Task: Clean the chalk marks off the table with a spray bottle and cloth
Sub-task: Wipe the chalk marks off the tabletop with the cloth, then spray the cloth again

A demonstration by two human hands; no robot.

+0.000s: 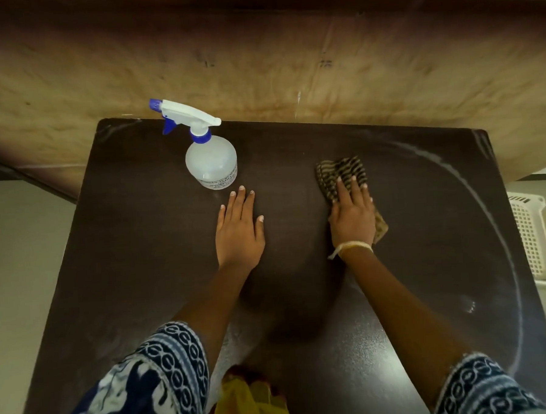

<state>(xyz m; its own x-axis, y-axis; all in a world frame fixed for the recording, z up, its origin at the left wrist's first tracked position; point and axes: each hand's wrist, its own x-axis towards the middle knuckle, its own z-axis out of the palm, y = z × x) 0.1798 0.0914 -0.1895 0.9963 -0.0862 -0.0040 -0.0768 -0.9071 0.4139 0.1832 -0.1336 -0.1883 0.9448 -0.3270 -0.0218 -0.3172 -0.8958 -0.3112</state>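
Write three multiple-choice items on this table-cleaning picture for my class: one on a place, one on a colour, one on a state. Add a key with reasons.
1. Where does the spray bottle stand?
A. beyond the left hand
B. under the right hand
C. in the basket

2. What colour is its trigger?
A. red
B. blue
C. green

3. What is the right hand doing?
A. lifting the bottle
B. hanging idle
C. pressing flat on the cloth

Key:
A, the bottle stands just past the left hand on the table.
B, trigger and collar are blue.
C, straight fingers lie on the striped cloth.
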